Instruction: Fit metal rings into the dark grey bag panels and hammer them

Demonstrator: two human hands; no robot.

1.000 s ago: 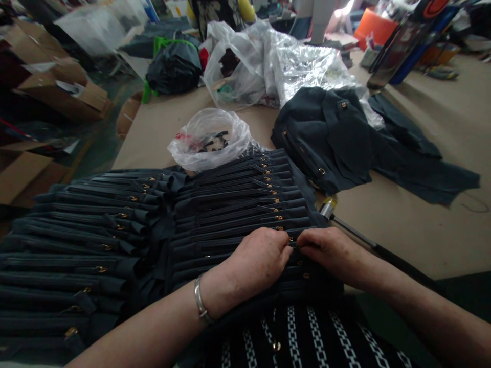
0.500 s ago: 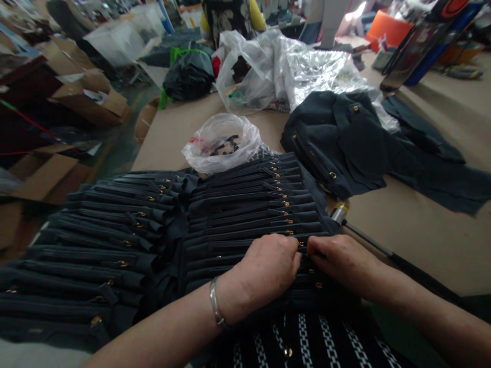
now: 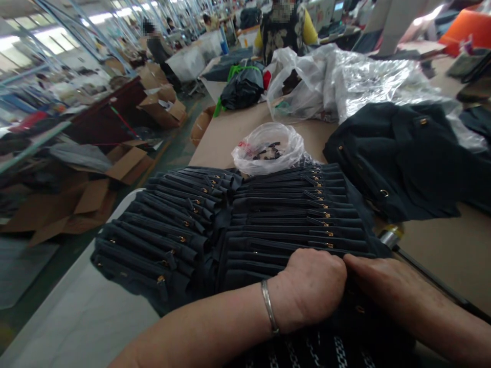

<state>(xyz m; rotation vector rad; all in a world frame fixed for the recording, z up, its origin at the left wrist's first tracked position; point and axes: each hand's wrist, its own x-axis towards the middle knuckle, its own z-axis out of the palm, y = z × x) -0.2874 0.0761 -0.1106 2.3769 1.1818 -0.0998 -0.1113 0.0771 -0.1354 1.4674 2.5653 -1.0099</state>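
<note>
Rows of dark zippered fabric strips [image 3: 268,225] with small gold pulls lie overlapped on the table in front of me. My left hand [image 3: 312,286], with a silver bangle on the wrist, rests curled on the nearest strips. My right hand [image 3: 379,283] meets it from the right, fingers closed down on the same strip. What the fingertips pinch is hidden between the two hands. A second fan of strips [image 3: 164,225] lies to the left.
A clear plastic bag of small dark parts [image 3: 268,148] sits behind the strips. A dark garment pile [image 3: 406,158] lies to the right, with a metal-tipped tool [image 3: 389,236] beside it. Plastic bags [image 3: 345,82] stand farther back. Cardboard boxes [image 3: 115,174] and other people are at the left and rear.
The camera has lifted and turned left, bringing the workshop floor into view. My hands stay together on the nearest strip, and the right hand now lies flatter.
</note>
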